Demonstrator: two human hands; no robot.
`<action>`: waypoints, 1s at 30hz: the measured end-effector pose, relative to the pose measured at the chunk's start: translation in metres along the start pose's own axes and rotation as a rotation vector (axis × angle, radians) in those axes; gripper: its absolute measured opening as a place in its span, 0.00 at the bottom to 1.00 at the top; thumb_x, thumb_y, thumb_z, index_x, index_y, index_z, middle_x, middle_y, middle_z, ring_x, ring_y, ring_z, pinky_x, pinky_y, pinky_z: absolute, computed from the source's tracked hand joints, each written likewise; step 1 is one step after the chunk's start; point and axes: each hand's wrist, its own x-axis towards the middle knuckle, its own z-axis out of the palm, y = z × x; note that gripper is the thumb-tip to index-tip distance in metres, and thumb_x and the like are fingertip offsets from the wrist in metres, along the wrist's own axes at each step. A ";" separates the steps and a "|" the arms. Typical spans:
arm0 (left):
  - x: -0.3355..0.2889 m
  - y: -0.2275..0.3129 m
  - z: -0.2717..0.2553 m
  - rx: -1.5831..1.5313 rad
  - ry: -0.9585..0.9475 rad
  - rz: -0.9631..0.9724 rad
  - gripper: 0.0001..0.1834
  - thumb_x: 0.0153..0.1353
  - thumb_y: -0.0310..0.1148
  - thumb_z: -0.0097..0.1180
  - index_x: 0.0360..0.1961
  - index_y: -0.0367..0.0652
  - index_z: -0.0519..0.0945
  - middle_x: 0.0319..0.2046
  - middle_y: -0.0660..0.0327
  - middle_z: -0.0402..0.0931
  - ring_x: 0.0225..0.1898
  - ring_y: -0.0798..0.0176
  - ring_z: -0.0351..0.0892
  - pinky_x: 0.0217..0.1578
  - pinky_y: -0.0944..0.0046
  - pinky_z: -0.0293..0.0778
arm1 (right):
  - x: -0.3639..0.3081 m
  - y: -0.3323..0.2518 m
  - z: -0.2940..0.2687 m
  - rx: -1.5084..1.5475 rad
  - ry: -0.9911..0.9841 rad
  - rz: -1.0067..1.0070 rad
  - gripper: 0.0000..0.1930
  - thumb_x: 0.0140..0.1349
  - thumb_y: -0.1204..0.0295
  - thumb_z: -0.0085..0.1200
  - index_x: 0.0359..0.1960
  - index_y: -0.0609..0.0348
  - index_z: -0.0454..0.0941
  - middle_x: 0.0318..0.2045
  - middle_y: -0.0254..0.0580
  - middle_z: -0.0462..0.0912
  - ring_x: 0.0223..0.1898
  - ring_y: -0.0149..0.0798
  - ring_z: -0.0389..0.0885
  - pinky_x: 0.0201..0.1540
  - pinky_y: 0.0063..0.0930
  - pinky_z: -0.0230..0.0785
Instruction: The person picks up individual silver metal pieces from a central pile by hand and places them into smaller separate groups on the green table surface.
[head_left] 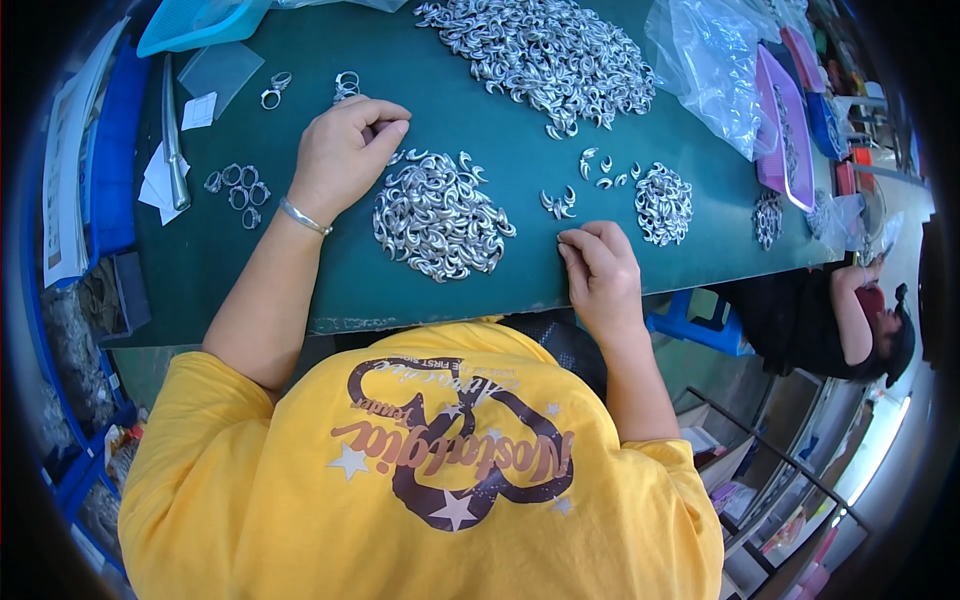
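Yellow shirt (250,490) lies nearest. Left hand (345,150) and right hand (605,272) have curled fingers; whether they grip anything, I cannot tell. Stacked rings (346,91) sit just beyond the left, loose silver crescents (559,208) just beyond the right. A stray wrist brush could scatter the crescent pile (445,220) between the hands.

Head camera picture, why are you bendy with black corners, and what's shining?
In the head view, the fisheye lens bends the flat dark-green tabletop's edges and darkens corners; a long white light strip glares lower right; small silver crescent pieces glint.
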 end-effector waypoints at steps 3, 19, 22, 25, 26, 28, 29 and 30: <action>0.000 0.000 0.001 0.004 0.004 0.018 0.07 0.59 0.30 0.62 0.38 0.41 0.86 0.30 0.65 0.78 0.25 0.72 0.71 0.27 0.72 0.67 | -0.004 -0.007 0.000 0.122 0.025 0.215 0.06 0.56 0.81 0.60 0.35 0.64 0.80 0.28 0.48 0.79 0.29 0.49 0.79 0.33 0.34 0.73; 0.000 0.001 -0.001 0.002 0.007 0.006 0.08 0.59 0.30 0.62 0.38 0.41 0.86 0.30 0.64 0.78 0.25 0.71 0.72 0.27 0.71 0.68 | 0.019 -0.011 0.016 -0.034 0.164 -0.024 0.06 0.54 0.84 0.58 0.34 0.63 0.79 0.32 0.49 0.78 0.33 0.52 0.78 0.36 0.39 0.73; 0.001 0.000 0.000 0.013 -0.001 0.022 0.08 0.59 0.30 0.62 0.38 0.40 0.86 0.30 0.63 0.78 0.25 0.71 0.72 0.28 0.71 0.68 | 0.015 0.006 0.011 -0.131 0.049 0.013 0.06 0.53 0.82 0.59 0.33 0.61 0.79 0.31 0.45 0.78 0.35 0.51 0.77 0.38 0.39 0.71; 0.000 0.000 -0.001 0.007 -0.010 0.008 0.08 0.59 0.30 0.62 0.38 0.40 0.86 0.30 0.63 0.79 0.25 0.70 0.73 0.28 0.71 0.69 | 0.010 0.005 0.000 -0.088 -0.053 -0.002 0.05 0.52 0.81 0.60 0.32 0.62 0.80 0.30 0.45 0.78 0.35 0.50 0.76 0.39 0.38 0.70; -0.001 0.001 -0.001 0.011 -0.011 0.007 0.08 0.59 0.30 0.61 0.38 0.40 0.86 0.30 0.63 0.79 0.25 0.70 0.73 0.28 0.71 0.69 | 0.009 0.005 -0.003 -0.050 -0.089 0.056 0.05 0.53 0.81 0.60 0.31 0.62 0.80 0.30 0.45 0.78 0.35 0.50 0.76 0.39 0.39 0.70; -0.001 0.003 -0.001 0.017 -0.016 0.007 0.08 0.59 0.30 0.61 0.38 0.41 0.86 0.30 0.63 0.79 0.25 0.70 0.73 0.28 0.71 0.69 | 0.007 0.003 -0.011 0.023 -0.159 0.175 0.03 0.53 0.81 0.60 0.30 0.63 0.80 0.29 0.46 0.78 0.35 0.50 0.76 0.39 0.39 0.70; -0.001 0.002 -0.001 0.015 -0.008 0.009 0.08 0.59 0.30 0.61 0.38 0.41 0.86 0.30 0.63 0.79 0.25 0.70 0.73 0.28 0.71 0.69 | 0.009 0.002 -0.012 0.014 -0.143 0.184 0.02 0.54 0.81 0.59 0.30 0.64 0.81 0.29 0.47 0.78 0.34 0.51 0.76 0.39 0.39 0.70; -0.001 0.001 -0.001 0.012 -0.003 0.014 0.08 0.59 0.30 0.61 0.38 0.41 0.86 0.30 0.63 0.79 0.25 0.70 0.73 0.28 0.71 0.69 | 0.010 0.003 -0.012 -0.033 -0.106 0.161 0.02 0.54 0.81 0.59 0.30 0.64 0.81 0.29 0.48 0.78 0.34 0.51 0.76 0.38 0.39 0.71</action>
